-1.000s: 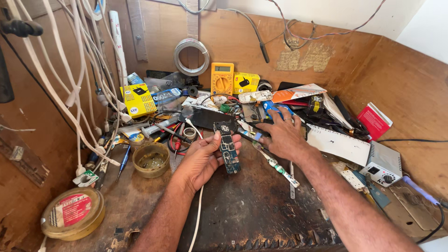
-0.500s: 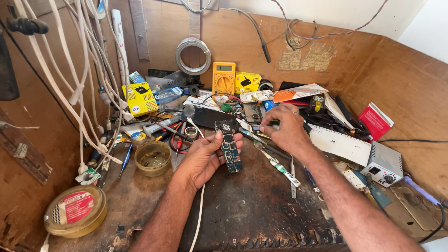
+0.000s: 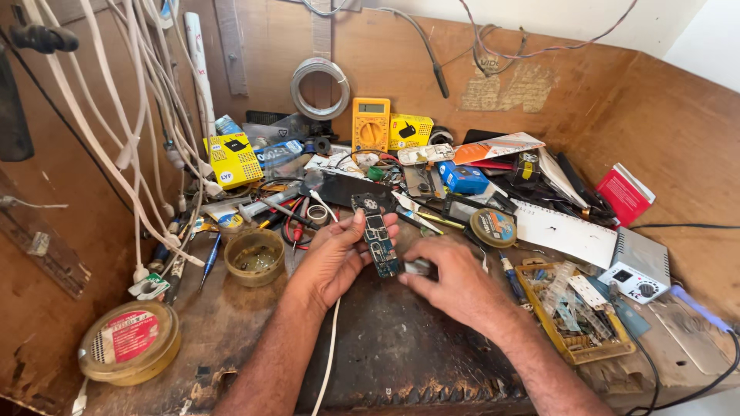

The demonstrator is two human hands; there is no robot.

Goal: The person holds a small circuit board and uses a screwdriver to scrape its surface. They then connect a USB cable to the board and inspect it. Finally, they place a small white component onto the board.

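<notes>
– How many boards are seen?
– One circuit board [image 3: 377, 237] is held up over the counter [image 3: 401, 347], gripped by the left hand [image 3: 339, 258]. One small silver piece [image 3: 417, 267] is pinched shut in the right hand [image 3: 455, 281], beside it.
– Round tins?
– Three are counted.

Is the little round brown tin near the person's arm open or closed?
Open. The round brown tin has no lid on, and you can see down inside it, beside the left hand.

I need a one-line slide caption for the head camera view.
Left hand holds a narrow circuit board while the right hand pinches a small metal part beside it, above a cluttered wooden workbench.
</notes>
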